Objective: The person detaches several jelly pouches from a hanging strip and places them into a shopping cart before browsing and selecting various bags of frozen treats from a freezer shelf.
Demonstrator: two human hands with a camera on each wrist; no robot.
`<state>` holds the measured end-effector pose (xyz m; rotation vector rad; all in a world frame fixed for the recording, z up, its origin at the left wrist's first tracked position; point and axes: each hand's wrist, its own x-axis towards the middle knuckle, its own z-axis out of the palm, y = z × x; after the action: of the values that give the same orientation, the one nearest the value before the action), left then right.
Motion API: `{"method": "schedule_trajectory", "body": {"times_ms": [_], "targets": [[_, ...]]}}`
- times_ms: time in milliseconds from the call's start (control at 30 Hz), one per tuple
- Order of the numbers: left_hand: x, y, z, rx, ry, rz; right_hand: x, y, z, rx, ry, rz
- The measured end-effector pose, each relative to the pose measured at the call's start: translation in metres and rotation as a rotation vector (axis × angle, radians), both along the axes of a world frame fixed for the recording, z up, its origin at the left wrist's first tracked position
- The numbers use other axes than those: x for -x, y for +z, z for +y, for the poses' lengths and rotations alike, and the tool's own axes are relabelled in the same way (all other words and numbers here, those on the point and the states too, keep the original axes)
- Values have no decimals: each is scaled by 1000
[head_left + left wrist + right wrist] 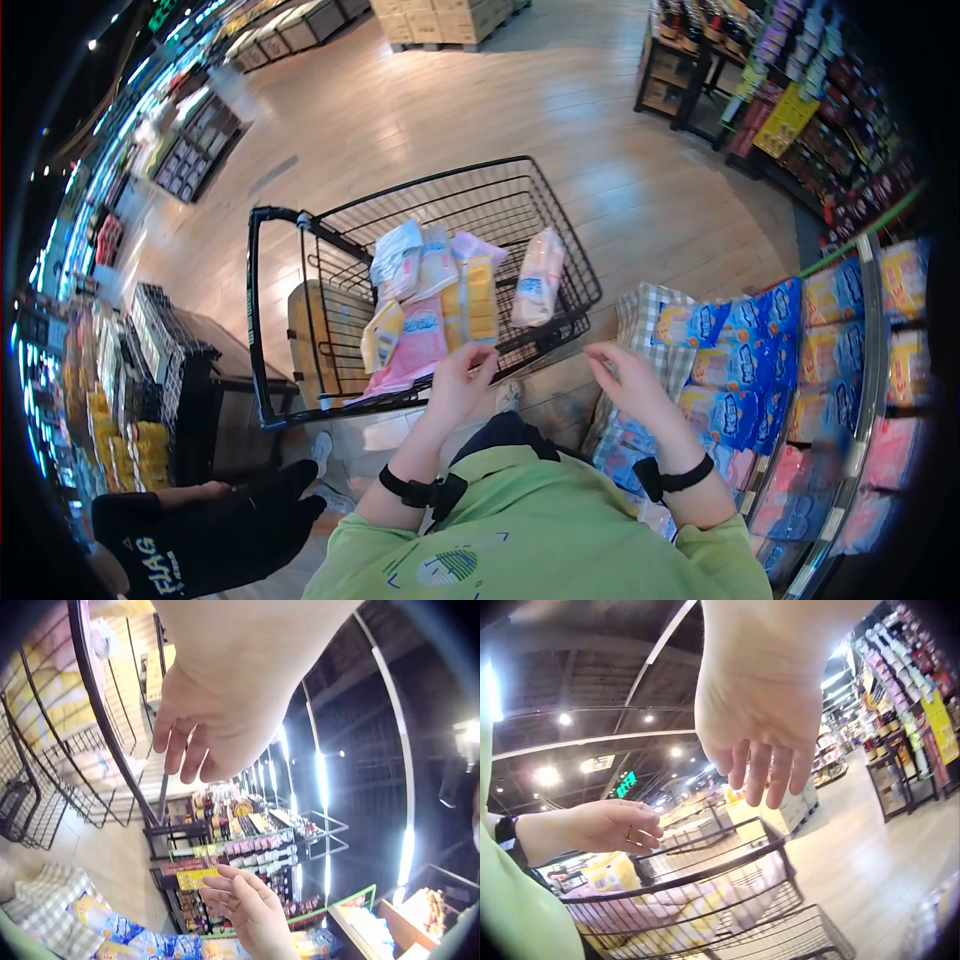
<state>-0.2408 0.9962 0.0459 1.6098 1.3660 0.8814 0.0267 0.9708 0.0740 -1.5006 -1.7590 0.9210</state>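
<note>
My left hand (pixel 463 382) hovers by the near rim of a black wire shopping cart (pixel 420 182), its fingers loosely bent and holding nothing. Off the cart's near right corner, my right hand (pixel 625 378) is raised with relaxed fingers, also holding nothing. In the right wrist view the fingers (pixel 757 776) of this hand hang loosely apart. Inside the cart lie several soft plastic packs: a pink pack (pixel 423 340), a yellow pack (pixel 478 305) and a white pack (pixel 398 255) are heaped together. A pale pack (pixel 538 280) lies separately at the right end.
To my right, blue-and-yellow packs (pixel 738 365) lie on a checkered cloth (pixel 640 318) beside stocked shelving (pixel 868 400). A person in a black shirt (pixel 215 540) stands at the lower left, near a dark display stand (pixel 240 410). Pallet boxes (pixel 440 22) stand farther off.
</note>
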Motion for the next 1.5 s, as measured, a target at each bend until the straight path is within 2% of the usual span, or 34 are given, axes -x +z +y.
{"method": "schedule_trajectory", "body": {"times_ms": [67,133,200,233,333,367,400,467,533,600,700,767,800,833,867,933,967,1033,1067,1100,1133,1200,1267,1300,1367,1433,1467,1500], "targets": [[37,-9,5,-126,122,108,29,-13,33,-32,101,-42],[66,-1,10,-77,201,86,56,-20,62,-1,145,-29],[94,12,18,-505,332,339,85,-29,86,33,185,-10],[107,18,21,-532,353,493,98,-34,96,62,209,31],[131,21,37,-474,441,595,135,-55,123,99,290,69],[147,-2,40,-422,357,804,147,-58,127,154,324,34],[150,-9,41,-418,368,803,156,-62,131,209,357,-2],[148,-20,42,259,350,517,165,-74,138,197,403,-21],[154,-26,45,233,351,527,170,-79,142,229,429,-42],[163,-26,51,285,358,419,171,-81,145,235,444,-50],[184,7,64,164,425,296,173,-63,147,231,455,-78],[199,20,69,132,457,109,174,-57,146,225,445,-100],[197,46,70,150,453,-14,173,-58,145,327,461,-24],[193,64,69,149,442,-15,173,-57,144,427,475,52],[187,81,68,122,352,-57,174,-49,145,423,464,52],[166,100,70,86,247,-102,176,-18,149,1099,251,786],[144,106,71,7,154,-104,172,-3,152,1083,239,790],[114,109,75,-82,32,-112,162,27,156,1156,342,1467],[103,108,78,-184,-205,133,159,39,159,1170,123,1578],[93,107,80,-292,-440,378,150,40,156,1041,84,1430],[84,104,82,-309,-474,369,140,39,153,915,37,1281],[67,94,85,-525,-564,593,119,27,145,903,-30,1392],[57,88,90,-604,-590,602,105,22,136,714,-136,1426],[55,86,91,-633,-642,555,97,24,132,694,-156,1433],[51,87,92,-663,-716,509,79,26,124,621,-92,1467],[47,90,91,-398,-721,27,63,26,119,584,-67,1480],[39,88,88,-397,-740,24,55,27,117,558,-23,1480],[27,82,84,-128,-570,-336,51,33,113,517,-28,1451]]}}
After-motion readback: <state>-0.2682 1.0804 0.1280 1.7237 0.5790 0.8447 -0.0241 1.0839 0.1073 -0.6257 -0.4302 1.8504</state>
